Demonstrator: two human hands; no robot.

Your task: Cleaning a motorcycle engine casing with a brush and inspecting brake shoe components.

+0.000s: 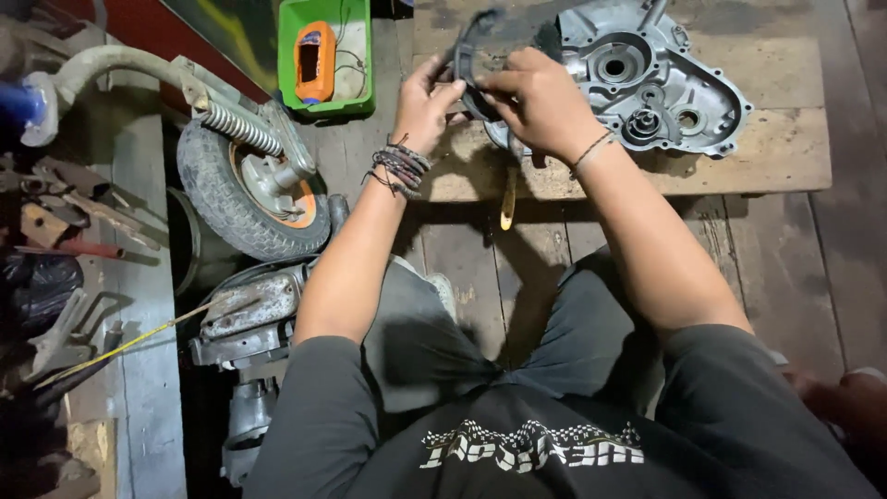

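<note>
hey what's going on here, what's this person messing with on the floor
A seated person holds a thin dark ring-shaped gasket up with both hands, left hand and right hand pinching it, just above a grey metal engine cover lying on a wooden board. A small wheel and a green tray sit to the left.

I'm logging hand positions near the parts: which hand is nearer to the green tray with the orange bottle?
The left hand. It holds the dark ring just right of the green tray, while the right hand grips the ring farther right, before the engine casing.
</note>
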